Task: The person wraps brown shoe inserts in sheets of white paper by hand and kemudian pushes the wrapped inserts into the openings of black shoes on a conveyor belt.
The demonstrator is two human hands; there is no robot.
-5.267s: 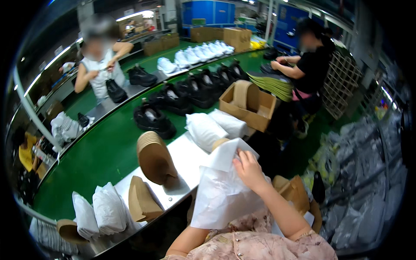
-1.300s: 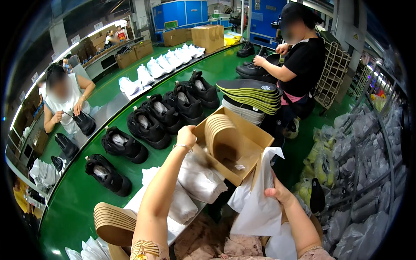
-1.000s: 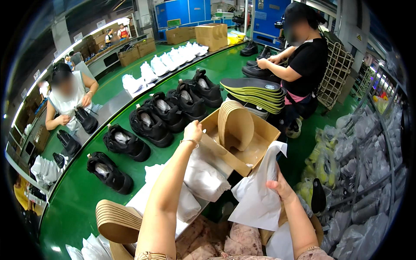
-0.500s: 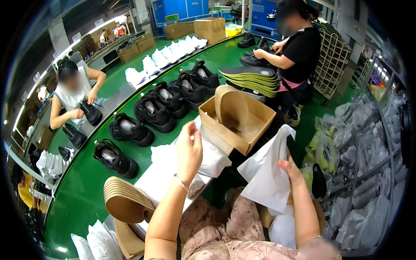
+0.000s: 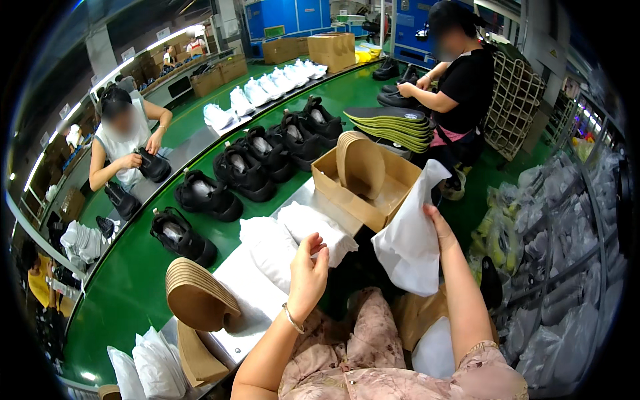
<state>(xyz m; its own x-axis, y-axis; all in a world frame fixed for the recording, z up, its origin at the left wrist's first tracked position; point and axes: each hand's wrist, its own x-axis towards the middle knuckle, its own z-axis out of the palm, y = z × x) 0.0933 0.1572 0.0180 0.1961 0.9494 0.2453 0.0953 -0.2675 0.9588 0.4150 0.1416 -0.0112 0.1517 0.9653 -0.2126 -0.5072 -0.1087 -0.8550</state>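
Note:
A sheet of thin white paper [image 5: 412,243] hangs from my right hand [image 5: 440,228], pinched near its right edge beside the cardboard box. My left hand [image 5: 310,270] is over the table edge, empty, its fingers loosely bent and apart. It is nearest to two white paper-wrapped bundles [image 5: 263,247], whose contents are hidden. Just beyond, an open brown cardboard box [image 5: 413,175] holds curved brown card inserts [image 5: 360,163]. Another nested stack of curved brown card inserts [image 5: 193,293] stands on the white tabletop [image 5: 247,303], left of my forearm.
Black shoes [image 5: 243,172] line the green table beyond the bundles. Green-edged insoles [image 5: 390,127] are stacked behind the box, near a co-worker in black [image 5: 460,83]. Across the table, another co-worker [image 5: 120,143] handles a black shoe. Plastic-wrapped items [image 5: 560,293] fill a rack at right.
My left hand has come down and nearer, away from above the bundles. My right hand has lifted the paper, which now hangs beside the box. The view has shifted slightly.

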